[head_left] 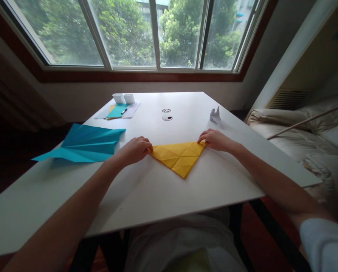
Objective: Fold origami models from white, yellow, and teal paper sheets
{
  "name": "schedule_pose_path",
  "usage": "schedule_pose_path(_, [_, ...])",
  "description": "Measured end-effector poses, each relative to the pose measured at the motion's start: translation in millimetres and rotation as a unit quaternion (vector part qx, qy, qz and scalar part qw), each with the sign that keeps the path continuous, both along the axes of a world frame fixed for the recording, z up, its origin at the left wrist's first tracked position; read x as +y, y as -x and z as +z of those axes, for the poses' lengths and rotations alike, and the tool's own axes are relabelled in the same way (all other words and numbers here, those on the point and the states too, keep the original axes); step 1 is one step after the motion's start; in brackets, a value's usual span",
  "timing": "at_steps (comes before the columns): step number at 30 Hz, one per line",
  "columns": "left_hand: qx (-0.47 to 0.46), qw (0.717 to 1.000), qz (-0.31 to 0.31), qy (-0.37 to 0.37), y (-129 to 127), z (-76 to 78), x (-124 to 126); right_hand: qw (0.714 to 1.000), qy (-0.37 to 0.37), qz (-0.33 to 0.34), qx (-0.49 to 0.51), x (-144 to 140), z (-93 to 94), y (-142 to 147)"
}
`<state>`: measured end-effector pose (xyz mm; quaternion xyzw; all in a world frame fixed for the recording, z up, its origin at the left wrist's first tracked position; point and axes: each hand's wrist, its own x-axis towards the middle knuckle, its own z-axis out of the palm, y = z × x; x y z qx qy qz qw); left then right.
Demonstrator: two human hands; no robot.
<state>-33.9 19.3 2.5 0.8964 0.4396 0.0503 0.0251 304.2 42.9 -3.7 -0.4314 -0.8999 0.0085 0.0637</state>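
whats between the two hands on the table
In the head view, the yellow paper, folded into a triangle, spans the gap: left hand pinches one corner, right hand the other.

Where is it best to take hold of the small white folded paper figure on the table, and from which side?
Probably at the raised points of the white folded paper figure, pinching lightly from above. It stands free on the white table, beyond the right hand, with nothing beside it. Its folds are too small to judge more exactly.
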Motion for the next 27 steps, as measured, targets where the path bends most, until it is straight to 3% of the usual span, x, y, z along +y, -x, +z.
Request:
schedule_pose_path(4, [-0.047,0.998,-0.039,-0.002,-32,-8.6,-14,0.998,-0.021,0.046,0.04,-14,-10.1,31])
schedule_pose_path(8, [-0.011,0.998,-0.032,0.049,-57,-23.3,-27,0.992,0.034,0.111,0.041,-28,-23.4,56])
schedule_pose_path(15, [0.027,0.994,0.002,0.108,-58,-29.7,-29,0.989,0.125,0.075,0.013,-32,-28.2,59])
schedule_pose_path(20, [0.056,0.988,0.084,0.119,-53,-23.9,-34,0.99,0.141,0.023,0.012,-29,-26.3,48])
schedule_pose_path(27, [0.133,0.957,0.227,0.127,-39,-13.5,-37,0.989,0.143,-0.031,-0.008,-19,-21.8,25])
